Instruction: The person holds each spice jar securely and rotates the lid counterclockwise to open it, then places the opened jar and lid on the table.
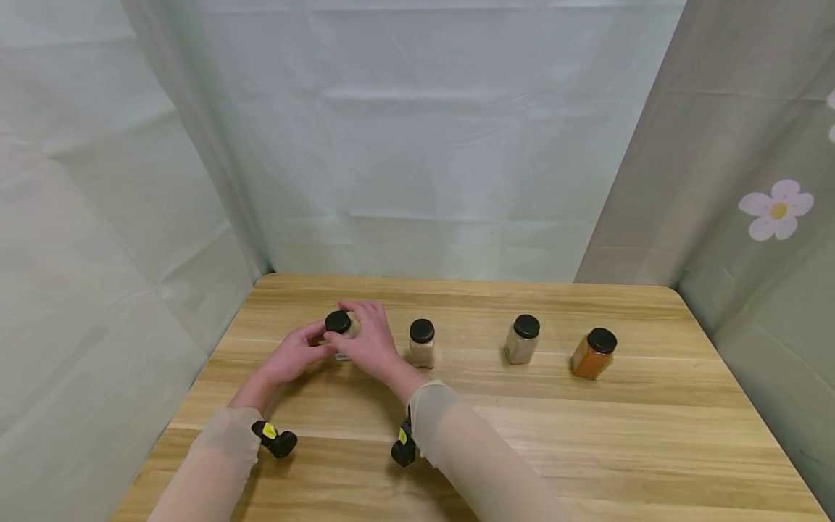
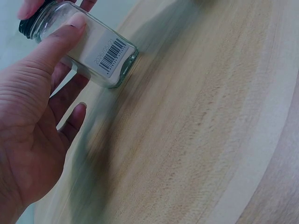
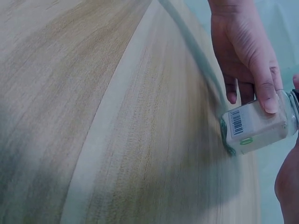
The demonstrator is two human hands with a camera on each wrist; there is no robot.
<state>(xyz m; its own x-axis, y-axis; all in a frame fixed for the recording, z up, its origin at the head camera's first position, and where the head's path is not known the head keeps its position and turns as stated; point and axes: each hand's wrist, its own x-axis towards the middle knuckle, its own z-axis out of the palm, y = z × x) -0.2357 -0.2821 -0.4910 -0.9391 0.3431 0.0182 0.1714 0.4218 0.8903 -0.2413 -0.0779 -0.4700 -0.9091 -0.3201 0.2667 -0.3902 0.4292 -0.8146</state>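
A square glass spice jar (image 2: 96, 56) with pale powder, a barcode label and a black lid (image 1: 338, 322) is between both hands at the table's left. My left hand (image 1: 296, 355) grips its body, thumb along the label side and fingers behind the glass. At the top, my right hand (image 1: 370, 341) holds the black lid with thumb and fingers; in the right wrist view only parts of it show at the right edge. The jar's base is close over the wood. Just right of my right hand stands a second jar (image 1: 422, 351) with pinkish-beige powder.
Farther right on the wooden table (image 1: 620, 442) stand another beige-powder jar (image 1: 522, 346) and an orange-powder jar (image 1: 590, 359), both black-lidded. Pale curtains (image 1: 443, 145) hang behind the table and at its sides.
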